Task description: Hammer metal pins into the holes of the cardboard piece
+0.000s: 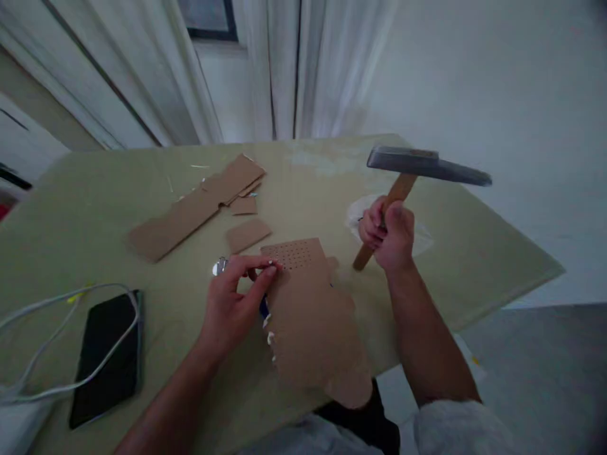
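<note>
My right hand [389, 234] grips the wooden handle of a hammer [427, 165], whose grey steel head is raised above the table. My left hand [237, 303] rests on the edge of a cardboard sheet [313, 316] dotted with several small holes, thumb and forefinger pinched together at its left edge on something too small to make out. A small metal object [219, 266] lies just left of those fingers.
Pale green table [95, 208]. Long cardboard strip [190, 212] and smaller cardboard scraps [247, 234] lie beyond the sheet. A black phone [107, 354] with a white cable [57, 303] over it sits at the near left. White curtains hang behind; floor drops off to the right.
</note>
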